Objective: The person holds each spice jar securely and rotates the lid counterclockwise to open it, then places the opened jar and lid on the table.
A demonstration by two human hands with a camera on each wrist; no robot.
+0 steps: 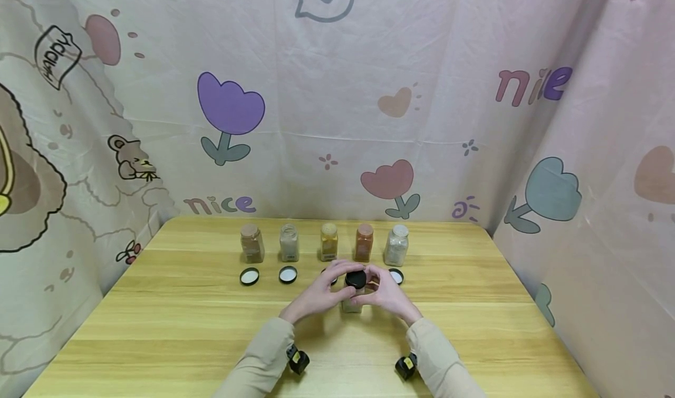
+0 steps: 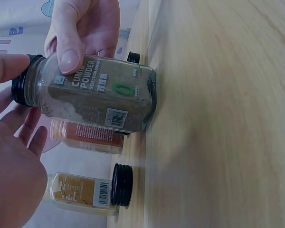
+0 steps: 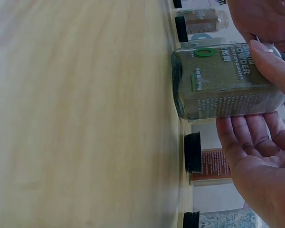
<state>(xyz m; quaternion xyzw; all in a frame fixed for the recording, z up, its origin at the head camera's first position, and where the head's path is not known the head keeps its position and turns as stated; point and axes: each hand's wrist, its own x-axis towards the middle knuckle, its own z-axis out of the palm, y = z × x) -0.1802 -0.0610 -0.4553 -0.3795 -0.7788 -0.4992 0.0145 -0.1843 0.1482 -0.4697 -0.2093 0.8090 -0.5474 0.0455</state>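
Between both hands stands a clear square spice jar (image 2: 97,92) of brown-green powder, its label reading cumin powder. A black screw lid (image 1: 355,279) sits on its mouth. My left hand (image 1: 328,286) pinches this lid between thumb and fingers, as the left wrist view shows from the side. My right hand (image 1: 389,293) grips the jar's body, its thumb across the label and its fingers (image 3: 244,135) along the opposite side. In the head view the jar is upright, its base close to the wooden table (image 1: 174,327).
Behind the hands stands a row of lidless spice jars: brown (image 1: 252,244), pale grey (image 1: 289,244), yellow (image 1: 329,243), red-orange (image 1: 364,244) and white (image 1: 396,246). Black lids with white liners, such as the leftmost lid (image 1: 249,276), lie before them. A printed curtain (image 1: 327,52) hangs behind.
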